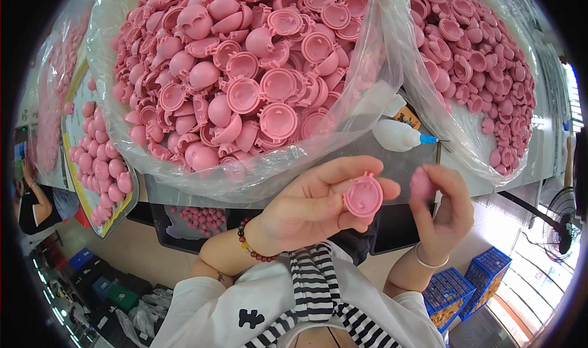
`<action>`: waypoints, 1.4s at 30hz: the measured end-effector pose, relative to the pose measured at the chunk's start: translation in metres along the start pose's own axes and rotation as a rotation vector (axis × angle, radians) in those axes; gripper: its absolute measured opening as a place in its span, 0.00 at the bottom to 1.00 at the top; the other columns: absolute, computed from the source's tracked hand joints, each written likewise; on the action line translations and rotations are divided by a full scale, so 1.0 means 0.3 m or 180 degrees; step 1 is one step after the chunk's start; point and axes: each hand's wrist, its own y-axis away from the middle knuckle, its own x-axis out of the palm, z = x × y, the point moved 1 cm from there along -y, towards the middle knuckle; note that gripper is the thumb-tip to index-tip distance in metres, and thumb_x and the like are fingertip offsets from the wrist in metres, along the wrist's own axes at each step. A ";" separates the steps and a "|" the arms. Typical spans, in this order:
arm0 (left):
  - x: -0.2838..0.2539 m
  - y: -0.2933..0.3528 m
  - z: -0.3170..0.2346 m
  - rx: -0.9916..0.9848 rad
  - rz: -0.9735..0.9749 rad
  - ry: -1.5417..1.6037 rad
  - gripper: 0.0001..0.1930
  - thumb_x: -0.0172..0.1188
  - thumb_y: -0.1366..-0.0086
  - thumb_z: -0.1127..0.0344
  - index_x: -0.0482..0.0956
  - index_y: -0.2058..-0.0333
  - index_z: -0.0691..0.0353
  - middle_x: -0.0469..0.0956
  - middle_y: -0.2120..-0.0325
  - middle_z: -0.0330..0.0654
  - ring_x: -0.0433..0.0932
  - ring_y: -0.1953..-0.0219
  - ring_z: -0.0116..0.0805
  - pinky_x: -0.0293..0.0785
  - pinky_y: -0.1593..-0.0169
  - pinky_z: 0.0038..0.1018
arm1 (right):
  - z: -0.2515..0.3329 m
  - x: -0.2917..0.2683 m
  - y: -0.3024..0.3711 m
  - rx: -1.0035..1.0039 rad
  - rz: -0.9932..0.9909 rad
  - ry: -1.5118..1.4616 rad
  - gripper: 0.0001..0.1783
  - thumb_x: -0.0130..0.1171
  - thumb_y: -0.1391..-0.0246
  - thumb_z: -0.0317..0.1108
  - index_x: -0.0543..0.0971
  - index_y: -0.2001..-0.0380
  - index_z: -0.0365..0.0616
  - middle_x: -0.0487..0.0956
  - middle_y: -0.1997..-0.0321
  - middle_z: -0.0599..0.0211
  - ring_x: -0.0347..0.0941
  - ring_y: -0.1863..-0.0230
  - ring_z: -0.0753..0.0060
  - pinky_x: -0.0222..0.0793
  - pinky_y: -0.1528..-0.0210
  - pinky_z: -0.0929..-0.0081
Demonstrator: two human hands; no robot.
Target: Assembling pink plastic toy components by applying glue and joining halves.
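My left hand (pixel 318 201) grips a pink plastic half shell (pixel 364 197) between thumb and fingers, its hollow side turned up toward me. A short way to the right, my right hand (pixel 446 207) pinches a smaller rounded pink piece (pixel 421 184) by its edge; the fingers cover part of it. The two pieces are apart. Just beyond my hands lies a white squeeze bottle (pixel 397 135) with a blue tip and a thin needle, pointing right.
A clear plastic bag (pixel 202 186) heaped with pink half shells fills the far middle. Another bag (pixel 499 178) of pink parts stands far right. On the left, a yellow-edged tray (pixel 130 208) carries closed pink balls. Below the table edge sits a dark bin (pixel 165 235) of small pink pieces.
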 end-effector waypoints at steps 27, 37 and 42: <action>0.042 0.015 -0.006 0.1193 -0.0285 -0.4050 0.21 0.60 0.54 0.83 0.70 0.57 0.74 0.69 0.57 0.61 0.74 0.58 0.38 0.70 0.55 0.26 | 0.090 0.078 0.008 -0.0862 -0.0008 -0.0436 0.13 0.66 0.71 0.24 0.78 0.75 0.45 0.77 0.68 0.67 0.74 0.69 0.69 0.71 0.70 0.78; 0.039 0.003 -0.007 0.1591 -0.0113 -0.4445 0.24 0.65 0.56 0.75 0.71 0.57 0.71 0.71 0.59 0.59 0.74 0.60 0.41 0.70 0.57 0.28 | 0.086 0.070 0.025 -0.0808 -0.0035 -0.0294 0.15 0.65 0.74 0.24 0.79 0.75 0.45 0.75 0.72 0.69 0.70 0.74 0.70 0.66 0.75 0.79; 0.044 -0.007 -0.019 0.1694 -0.0235 -0.4633 0.23 0.67 0.56 0.68 0.73 0.59 0.70 0.74 0.61 0.56 0.73 0.65 0.39 0.69 0.60 0.28 | 0.076 0.100 0.045 -0.1096 0.0185 -0.0708 0.13 0.64 0.71 0.24 0.78 0.74 0.42 0.74 0.75 0.66 0.70 0.77 0.69 0.65 0.78 0.78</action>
